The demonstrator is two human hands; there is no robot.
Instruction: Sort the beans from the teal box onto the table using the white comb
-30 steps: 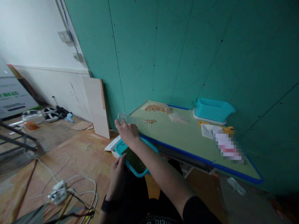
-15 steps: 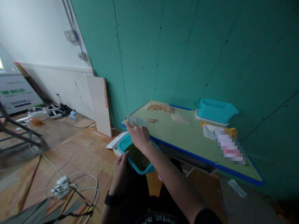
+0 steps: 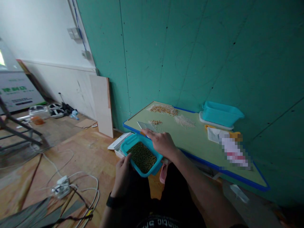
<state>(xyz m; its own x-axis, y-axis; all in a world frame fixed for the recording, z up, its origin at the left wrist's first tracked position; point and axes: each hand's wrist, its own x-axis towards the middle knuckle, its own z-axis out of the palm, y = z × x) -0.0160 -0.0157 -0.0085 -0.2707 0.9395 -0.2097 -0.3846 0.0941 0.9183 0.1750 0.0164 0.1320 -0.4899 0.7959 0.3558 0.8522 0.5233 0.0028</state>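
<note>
The bare right hand (image 3: pixel 162 142) and its pale slotted scraper (image 3: pixel 145 126) have shifted rightward — baring more small green beans (image 3: pixel 141 155).

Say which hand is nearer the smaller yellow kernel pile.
Right. The right hand is just on the near side of the smaller kernel pile; the left hand is farther off, holding the bean container.

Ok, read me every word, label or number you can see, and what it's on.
"店": likely the last large green character on the white signboard; its other lettering is too blurred.
"ntic": apparently, on the black shirt; the rest is cut off or unclear.
Pixelated white-and-pink item: unreadable.
Turquoise container: no lettering visible.
</note>
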